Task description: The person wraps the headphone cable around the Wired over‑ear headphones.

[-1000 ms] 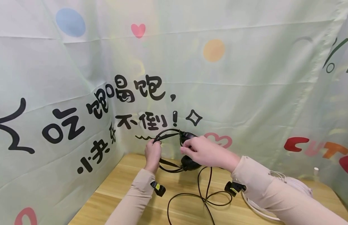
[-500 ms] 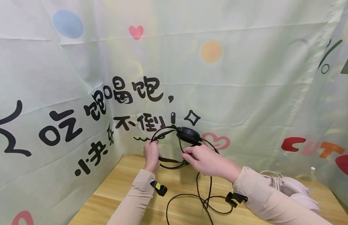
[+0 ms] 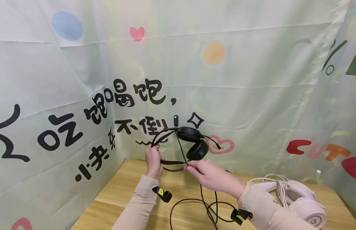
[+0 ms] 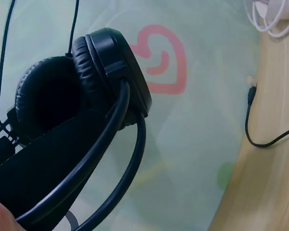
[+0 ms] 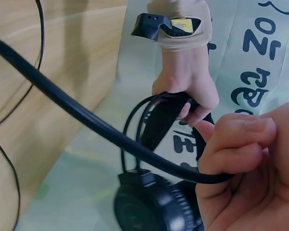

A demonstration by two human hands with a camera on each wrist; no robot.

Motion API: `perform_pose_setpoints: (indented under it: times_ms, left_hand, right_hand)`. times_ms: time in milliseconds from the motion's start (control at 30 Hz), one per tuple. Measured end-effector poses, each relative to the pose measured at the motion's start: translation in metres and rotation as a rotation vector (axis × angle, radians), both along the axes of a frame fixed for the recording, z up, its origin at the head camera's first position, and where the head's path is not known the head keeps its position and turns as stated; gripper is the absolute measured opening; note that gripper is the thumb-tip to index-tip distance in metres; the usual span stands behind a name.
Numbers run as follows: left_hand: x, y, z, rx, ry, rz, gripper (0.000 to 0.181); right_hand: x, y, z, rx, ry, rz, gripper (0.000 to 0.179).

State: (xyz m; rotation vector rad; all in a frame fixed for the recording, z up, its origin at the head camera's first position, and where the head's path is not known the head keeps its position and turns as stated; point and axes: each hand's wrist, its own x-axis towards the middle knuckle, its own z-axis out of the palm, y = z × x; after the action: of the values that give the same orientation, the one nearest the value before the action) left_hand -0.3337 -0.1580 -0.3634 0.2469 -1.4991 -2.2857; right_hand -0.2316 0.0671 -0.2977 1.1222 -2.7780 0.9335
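Note:
My left hand (image 3: 154,161) grips a black headset (image 3: 197,150) by its headband, holding it up over the table with the ear cups to the right. A mic boom (image 3: 213,140) sticks out from the upper cup. Just below the cups, my right hand (image 3: 210,175) pinches the headset's black cable (image 5: 86,118) between curled fingers. From the upper cup the cable runs down to these fingers, and more of it hangs below them. In the left wrist view, a thumb (image 4: 1,217) lies at the headband, and both padded ear cups (image 4: 50,91) show.
Loops of black cable (image 3: 192,199) lie on the wooden table (image 3: 114,198). White headphones (image 3: 308,209) with a bundled white cord rest at the right, partly behind the right sleeve. A printed cloth (image 3: 252,95) closes off the back and left sides.
My right hand has moved down from the ear cups, still with the cable. The headset has shifted slightly up and left, baring both cups and the mic boom. The white headphones show more.

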Motion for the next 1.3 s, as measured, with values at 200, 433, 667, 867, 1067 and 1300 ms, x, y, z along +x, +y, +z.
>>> perform_pose_setpoints:
  times_ms: [200,433,667,867,1067,1300]
  left_hand:
    - [0.001,-0.001,-0.005,0.132,0.032,-0.036,0.014]
    - [0.005,-0.005,-0.011,0.184,0.033,-0.037,0.032]
    - [0.014,-0.007,-0.016,0.257,0.047,-0.069,0.044]
    - [0.023,-0.007,-0.020,0.306,0.041,-0.107,0.043]
    - [0.028,-0.008,-0.028,0.358,0.029,-0.111,0.043]
    - [0.033,-0.009,-0.032,0.413,0.019,-0.155,0.042]
  right_hand:
    - [0.001,0.006,-0.019,-0.038,0.002,0.001,0.035]
    - [0.003,0.013,-0.036,-0.051,-0.020,0.010,0.036]
    - [0.004,0.019,-0.048,-0.039,-0.034,-0.009,0.035]
    - [0.002,0.024,-0.057,-0.061,-0.068,0.019,0.034]
    - [-0.001,0.030,-0.070,-0.087,-0.165,0.003,0.036]
    - [-0.003,0.037,-0.082,-0.105,-0.172,-0.003,0.036]
